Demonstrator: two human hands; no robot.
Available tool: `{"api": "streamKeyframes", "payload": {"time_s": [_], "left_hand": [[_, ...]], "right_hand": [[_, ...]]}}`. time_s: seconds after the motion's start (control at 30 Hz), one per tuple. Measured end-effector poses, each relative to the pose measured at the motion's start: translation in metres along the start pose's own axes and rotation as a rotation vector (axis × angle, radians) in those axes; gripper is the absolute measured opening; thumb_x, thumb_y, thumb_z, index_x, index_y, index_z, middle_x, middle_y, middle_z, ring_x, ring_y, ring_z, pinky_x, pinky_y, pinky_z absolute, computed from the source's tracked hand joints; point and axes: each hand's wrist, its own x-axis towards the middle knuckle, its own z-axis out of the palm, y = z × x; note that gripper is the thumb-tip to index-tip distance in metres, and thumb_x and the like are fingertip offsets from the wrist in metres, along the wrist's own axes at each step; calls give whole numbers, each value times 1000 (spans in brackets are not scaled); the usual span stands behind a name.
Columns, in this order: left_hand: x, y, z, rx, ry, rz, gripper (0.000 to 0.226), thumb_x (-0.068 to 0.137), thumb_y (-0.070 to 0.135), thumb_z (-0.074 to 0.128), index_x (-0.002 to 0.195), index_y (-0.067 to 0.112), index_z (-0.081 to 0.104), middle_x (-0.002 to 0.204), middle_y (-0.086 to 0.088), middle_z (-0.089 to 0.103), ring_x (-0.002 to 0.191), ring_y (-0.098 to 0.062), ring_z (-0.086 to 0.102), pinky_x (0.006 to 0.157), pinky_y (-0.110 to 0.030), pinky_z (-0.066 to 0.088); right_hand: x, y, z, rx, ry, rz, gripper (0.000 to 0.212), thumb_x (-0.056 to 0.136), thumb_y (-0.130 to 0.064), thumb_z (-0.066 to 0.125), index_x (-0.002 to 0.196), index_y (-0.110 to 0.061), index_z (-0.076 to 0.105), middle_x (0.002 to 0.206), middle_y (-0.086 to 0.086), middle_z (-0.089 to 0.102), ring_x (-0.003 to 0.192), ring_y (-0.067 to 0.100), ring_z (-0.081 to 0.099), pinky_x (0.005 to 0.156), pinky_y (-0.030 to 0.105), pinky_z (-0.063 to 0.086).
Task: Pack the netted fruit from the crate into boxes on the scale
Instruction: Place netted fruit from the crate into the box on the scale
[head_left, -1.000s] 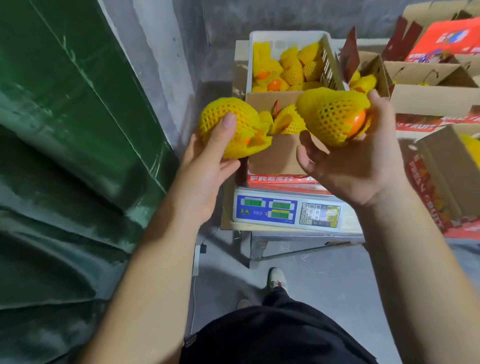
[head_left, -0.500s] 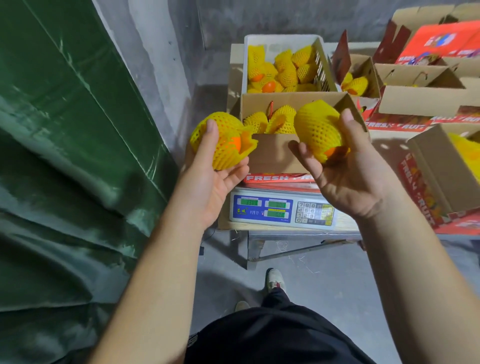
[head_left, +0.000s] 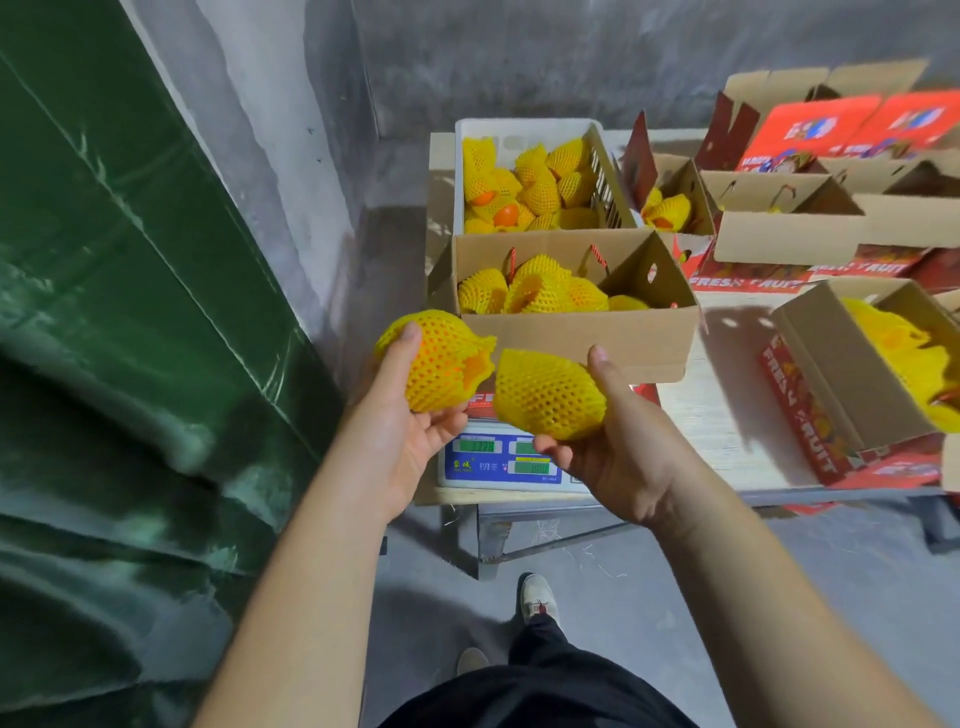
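Left hand (head_left: 410, 436) fingers curl round one netted fruit (head_left: 434, 358); right hand (head_left: 618, 457) fingers cradle another (head_left: 545, 395).

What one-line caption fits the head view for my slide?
Left hand and right hand each hold a netted fruit before the open box on the scale.

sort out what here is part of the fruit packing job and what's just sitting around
Part of the job:
left hand with netted fruit
right hand with second netted fruit
white crate
box on the scale
scale

Just lying about:
green tarp
red-lidded boxes
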Motion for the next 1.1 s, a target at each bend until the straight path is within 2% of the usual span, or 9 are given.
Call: {"api": "streamKeyframes", "payload": {"time_s": [0.17, 0.3, 0.43, 0.53, 0.6, 0.7, 0.87, 0.97, 1.1], "left_hand": [[4, 2, 2, 18, -1, -9, 64, 79, 61, 73, 131, 26, 60, 113, -7, 75, 74, -12, 76, 64, -28, 60], [6, 4, 7, 54, -14, 4, 66, 74, 61, 75, 129, 27, 61, 105, -4, 79, 75, -12, 78, 62, -28, 59], [7, 5, 9, 77, -52, 40, 74, 73, 62, 79, 137, 32, 56, 122, -8, 74, 83, -17, 79, 63, -30, 58], [9, 6, 8, 85, -77, 48, 66, 81, 60, 79, 137, 34, 56, 122, -7, 74, 87, -19, 78, 64, -32, 58], [9, 6, 9, 87, -100, 45, 64, 79, 58, 78, 134, 32, 58, 115, -6, 76, 85, -18, 78, 63, -32, 57], [6, 8, 12, 92, -140, 60, 66, 78, 51, 76, 136, 28, 55, 114, -7, 77, 87, -20, 77, 64, -31, 59], [2, 16, 16, 110, -217, 129, 63, 88, 40, 66, 147, 27, 49, 134, -12, 67, 102, -24, 77, 74, -38, 61], [1, 15, 14, 187, -290, 231, 58, 97, 29, 71, 151, 32, 49, 140, -7, 65, 117, -27, 72, 92, -47, 61], [-3, 14, 10, 264, -328, 306, 60, 100, 24, 72, 155, 30, 49, 139, -4, 68, 119, -25, 72, 92, -45, 62]], "right_hand": [[19, -40, 3, -77, 89, -292, 39, 105, -34, 58, 137, -14, 53, 133, 14, 56, 117, 32, 64, 85, 46, 63], [44, -99, 9, -530, 361, -702, 55, 101, -38, 64, 149, -18, 44, 137, 8, 54, 126, 28, 57, 96, 47, 59], [66, -119, -6, -899, 443, -683, 72, 105, -52, 47, 164, -23, 17, 167, 5, 28, 153, 31, 26, 122, 57, 29], [62, -101, -19, -818, 511, -719, 54, 108, -43, 45, 155, -18, 39, 149, 6, 51, 139, 22, 47, 116, 47, 39], [47, -75, -17, -642, 456, -749, 35, 108, -33, 50, 140, -18, 53, 125, -5, 63, 116, 6, 60, 100, 32, 47], [23, -46, -1, -531, 248, -596, 29, 107, -33, 54, 134, -22, 58, 124, 5, 67, 109, 21, 69, 89, 32, 52], [-3, -47, 27, -678, -160, -571, 54, 94, -45, 67, 145, -37, 51, 136, -6, 65, 121, 17, 66, 96, 39, 57], [-8, -52, 36, -704, -255, -609, 62, 91, -38, 73, 147, -27, 51, 141, -2, 61, 131, 15, 59, 100, 36, 56], [-10, -51, 37, -742, -275, -636, 65, 86, -34, 78, 145, -19, 54, 138, -1, 63, 128, 14, 60, 103, 40, 56]]}}
